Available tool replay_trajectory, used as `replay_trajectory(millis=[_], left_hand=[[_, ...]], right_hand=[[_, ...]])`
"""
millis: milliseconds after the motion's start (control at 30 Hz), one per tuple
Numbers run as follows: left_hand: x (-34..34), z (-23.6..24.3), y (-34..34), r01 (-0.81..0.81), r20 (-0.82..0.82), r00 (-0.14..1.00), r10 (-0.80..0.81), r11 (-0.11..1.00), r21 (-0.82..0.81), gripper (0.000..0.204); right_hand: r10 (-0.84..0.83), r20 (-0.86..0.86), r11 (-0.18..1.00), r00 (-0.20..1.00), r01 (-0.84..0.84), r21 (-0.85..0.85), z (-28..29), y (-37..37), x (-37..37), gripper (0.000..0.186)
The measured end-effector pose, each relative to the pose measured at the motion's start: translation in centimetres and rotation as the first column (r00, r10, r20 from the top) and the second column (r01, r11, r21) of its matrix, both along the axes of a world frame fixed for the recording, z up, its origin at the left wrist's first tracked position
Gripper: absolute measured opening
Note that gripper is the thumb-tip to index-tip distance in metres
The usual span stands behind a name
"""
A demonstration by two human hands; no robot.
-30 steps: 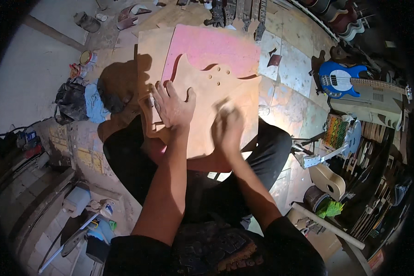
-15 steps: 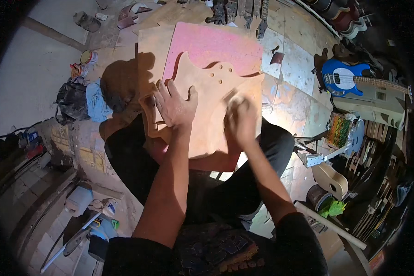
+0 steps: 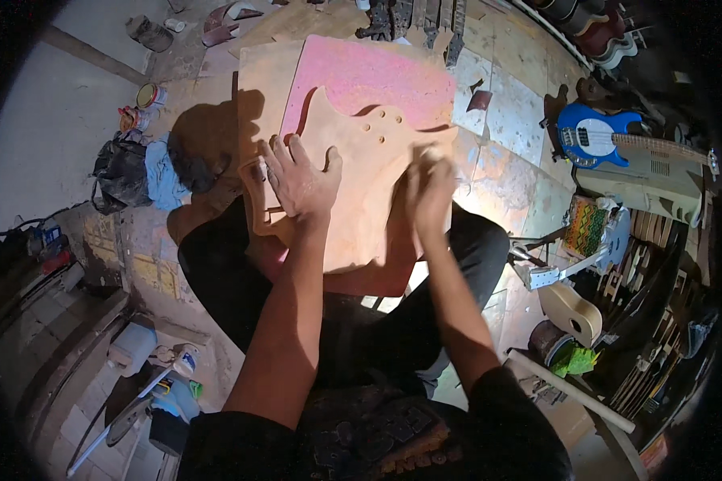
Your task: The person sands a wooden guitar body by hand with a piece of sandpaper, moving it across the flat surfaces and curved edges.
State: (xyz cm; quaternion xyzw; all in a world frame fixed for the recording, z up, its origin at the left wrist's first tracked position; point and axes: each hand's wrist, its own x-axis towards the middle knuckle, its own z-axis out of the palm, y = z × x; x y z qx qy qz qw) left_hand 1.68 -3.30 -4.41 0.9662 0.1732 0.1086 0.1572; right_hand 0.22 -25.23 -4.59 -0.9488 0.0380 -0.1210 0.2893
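Lying across a pink board (image 3: 377, 72) at the person's lap, an unpainted wooden electric-guitar body (image 3: 353, 188) points its horns to the far side, with four small holes near its far edge. The left hand (image 3: 301, 183) is laid flat on the left part of the wood, fingers spread and thumb held away. Apart from it, the right hand (image 3: 431, 188) is over the right part, fingers bent (it is blurred, so I cannot tell whether they are closed on anything). To the right are a blue electric bass (image 3: 594, 136) with a white pickguard and, nearer, a pale acoustic-guitar body (image 3: 571, 311); to the left, a light-blue cloth (image 3: 159, 176) lies beside a black bag (image 3: 120, 168).
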Motion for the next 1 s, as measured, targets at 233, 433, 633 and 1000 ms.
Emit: replay_trajectory(millis=[233, 433, 633, 1000], left_hand=[[0.1, 0.4, 0.1, -0.027, -0.04, 0.999, 0.026, 0.999, -0.022, 0.075], [-0.2, 0.4, 0.6, -0.021, -0.021, 1.0, 0.022, 1.0, 0.019, 0.071], [0.4, 0.3, -0.5, -0.026, -0.017, 1.0, 0.025, 0.997, -0.066, 0.072], [0.6, 0.4, -0.8, -0.07, -0.056, 0.997, 0.06, 0.975, -0.212, 0.072]], right_hand=[[0.045, 0.063, 0.998, 0.997, -0.047, 0.035, -1.3, -5.7, 3.8, 0.018], [0.088, 0.184, 0.982, 0.979, -0.054, -0.181, -0.3, 1.9, -1.1, 0.019], [-0.138, 0.152, 0.979, 0.979, 0.111, 0.17, -1.0, -7.0, 6.8, 0.021], [-0.167, 0.081, 0.986, 0.983, 0.166, 0.016, -1.3, -5.8, 4.0, 0.021]])
